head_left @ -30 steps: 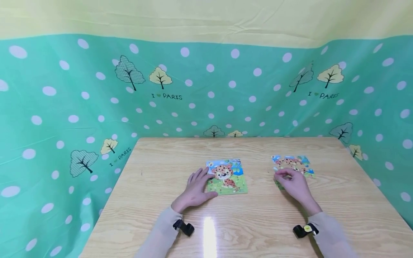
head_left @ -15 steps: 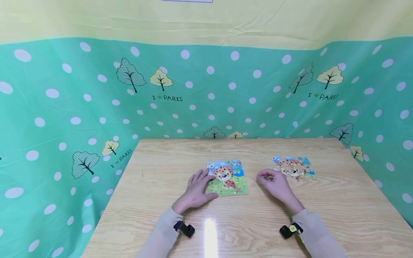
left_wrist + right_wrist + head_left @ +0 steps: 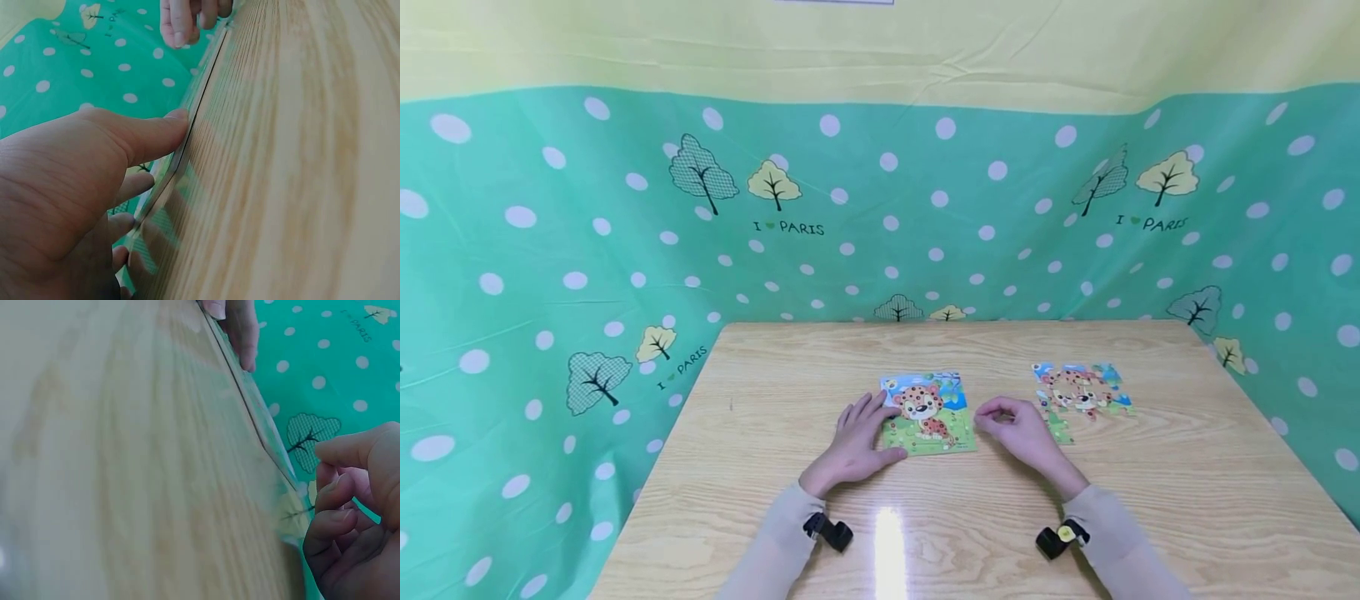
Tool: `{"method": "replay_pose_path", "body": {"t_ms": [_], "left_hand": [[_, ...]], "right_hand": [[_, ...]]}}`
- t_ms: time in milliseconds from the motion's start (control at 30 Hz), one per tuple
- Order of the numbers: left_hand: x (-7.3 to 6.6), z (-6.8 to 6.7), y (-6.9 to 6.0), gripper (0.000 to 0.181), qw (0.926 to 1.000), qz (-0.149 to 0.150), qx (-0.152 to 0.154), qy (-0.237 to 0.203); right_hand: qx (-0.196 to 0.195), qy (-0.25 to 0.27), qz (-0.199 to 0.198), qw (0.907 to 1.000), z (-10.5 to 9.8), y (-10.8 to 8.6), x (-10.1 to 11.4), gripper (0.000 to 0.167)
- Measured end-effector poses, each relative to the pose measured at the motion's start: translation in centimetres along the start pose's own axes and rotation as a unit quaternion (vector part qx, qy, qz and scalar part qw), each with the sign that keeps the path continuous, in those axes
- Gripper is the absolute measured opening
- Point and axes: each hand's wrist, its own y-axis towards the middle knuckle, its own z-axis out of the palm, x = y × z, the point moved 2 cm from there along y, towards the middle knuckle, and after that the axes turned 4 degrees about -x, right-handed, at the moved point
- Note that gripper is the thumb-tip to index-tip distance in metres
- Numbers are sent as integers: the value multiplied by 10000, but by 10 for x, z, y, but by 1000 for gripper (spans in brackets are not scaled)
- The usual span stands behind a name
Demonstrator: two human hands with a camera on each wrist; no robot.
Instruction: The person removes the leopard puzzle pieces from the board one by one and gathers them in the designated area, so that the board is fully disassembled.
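Note:
A square jigsaw puzzle (image 3: 928, 412) with a spotted leopard cub lies on the wooden table in the head view. My left hand (image 3: 853, 442) rests spread along its left side, thumb at the near corner. In the left wrist view the thumb (image 3: 165, 128) touches the puzzle's thin edge. My right hand (image 3: 1018, 427) is at the puzzle's right edge, thumb and forefinger together and the other fingers curled. The right wrist view shows the curled fingers (image 3: 331, 531), with nothing visible between them. Further right lies a second, partly assembled leopard puzzle (image 3: 1078, 392) with an uneven lower edge.
The light wooden table (image 3: 775, 367) reaches back to a green polka-dot curtain (image 3: 940, 225). Wrist cameras are strapped to the left arm (image 3: 827, 531) and right arm (image 3: 1060, 540). A bright light reflection shows near the front of the table.
My right hand has moved left from the partly assembled puzzle to the right edge of the square one, uncovering a green lower-left part. The left hand has stayed put.

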Motion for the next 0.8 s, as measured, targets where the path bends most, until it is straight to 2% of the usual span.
{"method": "replay_pose_path", "body": {"t_ms": [233,433,633,800], "left_hand": [[0,0,1,72,10000,-17,-14,-8],[2,2,1,72,10000,-14,-13,2],[0,0,1,72,10000,-56,1,59],[0,2,1,72,10000,-33,0,82]], "right_hand": [[103,118,7,9999,12,1,3,13],[320,322,-71,9989,22,-1,13,16],[513,382,-355,9973,36,-1,28,13],[491,248,-581,9968,51,0,37,8]]}}
